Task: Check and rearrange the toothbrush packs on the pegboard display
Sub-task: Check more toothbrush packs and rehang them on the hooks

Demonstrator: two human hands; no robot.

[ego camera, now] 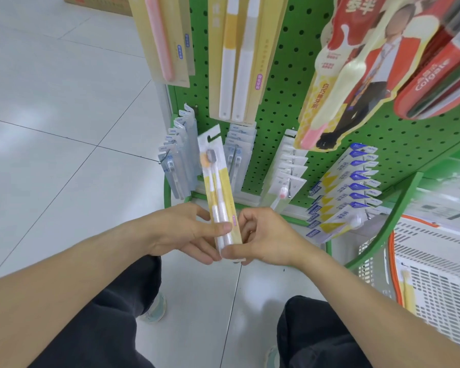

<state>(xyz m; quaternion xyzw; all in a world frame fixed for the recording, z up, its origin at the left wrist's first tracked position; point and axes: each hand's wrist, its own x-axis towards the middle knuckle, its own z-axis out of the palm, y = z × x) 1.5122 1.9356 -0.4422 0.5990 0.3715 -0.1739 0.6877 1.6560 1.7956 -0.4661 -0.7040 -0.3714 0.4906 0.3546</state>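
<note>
White floor tiles (pixel 51 107) fill the left half of the frame; a green pegboard (pixel 282 102) rises at centre and upper right.

Held item: a two-brush pack (pixel 219 192), yellow and white card, stands nearly upright at centre frame, in front of the pegboard's lower edge and off any hook. Its hang slot points up; its lower end sits between both hands.

Left hand (pixel 181 232): thumb lies across the front of the pack's lower part, fingers curl behind it. The pack is gripped.

Right hand (pixel 266 237): thumb presses the pack's bottom edge from the front, curled fingers sit beside and behind the right edge. The pack is pinched.

Pegboard stock:
- Upper row: a pink-brush pack (pixel 165 41) at upper left, a matching yellow pack (pixel 239 57) beside it, a red figure pack (pixel 356 67) and a Colgate pack (pixel 441 67) at upper right.
- Lower row: grey packs (pixel 178 158) at left, more grey packs (pixel 238 155) behind the held pack, white packs (pixel 287 171), and blue packs (pixel 343 192) at right.

Lower right: a white basket (pixel 436 274) stands on the floor. Dark trousers (pixel 112 322) occupy the bottom of the frame.
</note>
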